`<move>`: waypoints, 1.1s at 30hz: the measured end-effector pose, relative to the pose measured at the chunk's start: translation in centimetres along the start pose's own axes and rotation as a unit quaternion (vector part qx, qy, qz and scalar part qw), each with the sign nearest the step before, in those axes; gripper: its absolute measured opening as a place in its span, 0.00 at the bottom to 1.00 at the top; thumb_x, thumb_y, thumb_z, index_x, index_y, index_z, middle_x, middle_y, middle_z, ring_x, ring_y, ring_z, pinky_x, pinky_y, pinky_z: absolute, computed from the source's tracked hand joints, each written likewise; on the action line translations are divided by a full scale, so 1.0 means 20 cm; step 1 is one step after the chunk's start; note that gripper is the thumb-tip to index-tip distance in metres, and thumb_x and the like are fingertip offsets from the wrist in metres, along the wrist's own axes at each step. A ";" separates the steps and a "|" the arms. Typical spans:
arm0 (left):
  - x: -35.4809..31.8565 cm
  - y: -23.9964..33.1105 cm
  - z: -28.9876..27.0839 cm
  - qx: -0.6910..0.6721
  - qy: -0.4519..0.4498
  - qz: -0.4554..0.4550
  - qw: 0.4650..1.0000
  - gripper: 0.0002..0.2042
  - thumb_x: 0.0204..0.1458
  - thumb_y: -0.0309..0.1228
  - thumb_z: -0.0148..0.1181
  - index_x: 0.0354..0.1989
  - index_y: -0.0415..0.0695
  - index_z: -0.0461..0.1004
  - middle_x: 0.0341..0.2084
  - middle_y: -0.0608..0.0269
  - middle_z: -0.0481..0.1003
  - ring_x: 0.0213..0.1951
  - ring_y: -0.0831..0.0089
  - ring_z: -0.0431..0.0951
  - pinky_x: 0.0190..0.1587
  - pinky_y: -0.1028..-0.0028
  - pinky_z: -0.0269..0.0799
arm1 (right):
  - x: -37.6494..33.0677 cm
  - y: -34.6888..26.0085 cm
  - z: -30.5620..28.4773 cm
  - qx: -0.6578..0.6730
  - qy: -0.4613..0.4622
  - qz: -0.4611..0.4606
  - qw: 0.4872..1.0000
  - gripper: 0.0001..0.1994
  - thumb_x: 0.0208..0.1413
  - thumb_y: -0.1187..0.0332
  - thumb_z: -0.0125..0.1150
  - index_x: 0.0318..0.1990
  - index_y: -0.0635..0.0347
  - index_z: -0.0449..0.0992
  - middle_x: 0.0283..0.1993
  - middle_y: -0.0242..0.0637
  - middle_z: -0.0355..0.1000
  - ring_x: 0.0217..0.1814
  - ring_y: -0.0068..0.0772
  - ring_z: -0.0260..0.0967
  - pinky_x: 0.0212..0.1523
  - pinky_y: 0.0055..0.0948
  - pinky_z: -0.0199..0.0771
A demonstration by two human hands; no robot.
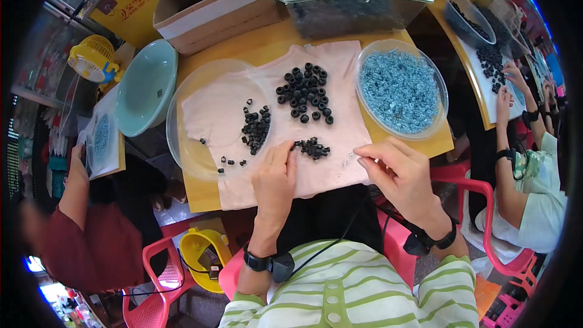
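Observation:
My left hand (274,179) rests on the pink cloth (340,85), its thumb and forefinger pinched around a small black plastic piece. Right beside those fingertips lies a pile of small black pieces (313,148). My right hand (402,173) hovers over the cloth's right edge with thumb and forefinger closed together; whatever they hold is too small to make out. A few tiny clear bits (348,161) lie close to its fingertips. Farther back sits a cluster of round black caps (303,92). More black pieces (255,127) are scattered in a shallow clear round tray (182,158) on the left.
At right, a clear round tub (445,106) holds many small translucent blue pieces. Behind stand a cardboard box (212,15) and a clear bin (352,18) of black parts. A pale green basin (146,88) and yellow fan (92,59) are left. People work at both sides.

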State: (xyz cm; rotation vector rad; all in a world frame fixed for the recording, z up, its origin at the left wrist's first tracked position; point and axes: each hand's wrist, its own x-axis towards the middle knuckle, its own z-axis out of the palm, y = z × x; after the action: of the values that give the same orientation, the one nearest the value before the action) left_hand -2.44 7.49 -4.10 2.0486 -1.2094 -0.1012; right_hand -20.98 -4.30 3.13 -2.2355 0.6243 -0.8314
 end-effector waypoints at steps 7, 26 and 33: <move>0.01 0.01 0.01 -0.014 -0.015 0.000 1.000 0.12 0.53 0.24 0.62 0.46 0.39 0.77 0.29 0.57 0.76 0.26 0.70 0.74 0.31 0.73 0.71 | 0.13 0.17 0.20 -0.093 0.007 -0.043 0.995 0.07 0.51 0.75 0.62 0.39 0.59 0.76 0.33 0.37 0.71 0.30 0.39 0.73 0.29 0.32 0.71; 0.01 0.09 -0.08 -0.212 0.000 -0.074 0.975 0.13 0.54 0.18 0.59 0.48 0.39 0.77 0.32 0.65 0.75 0.29 0.81 0.74 0.30 0.81 0.70 | 0.32 0.18 0.39 -0.046 -0.070 -0.026 0.996 0.08 0.49 0.68 0.66 0.34 0.61 0.76 0.32 0.38 0.68 0.31 0.38 0.72 0.31 0.32 0.72; -0.05 0.12 -0.12 -0.262 0.054 0.013 0.963 0.17 0.47 0.16 0.66 0.46 0.43 0.79 0.39 0.58 0.76 0.37 0.74 0.78 0.39 0.77 0.75 | 0.20 0.02 0.17 0.218 -0.178 0.134 0.950 0.10 0.51 0.67 0.68 0.38 0.62 0.81 0.27 0.30 0.69 0.25 0.16 0.61 0.26 0.19 0.62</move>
State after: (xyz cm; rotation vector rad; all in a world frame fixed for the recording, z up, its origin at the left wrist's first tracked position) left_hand -3.77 8.88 -1.19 1.5537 -1.0104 -0.2640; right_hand -15.92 -5.54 2.34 -1.7823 0.4972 -0.3665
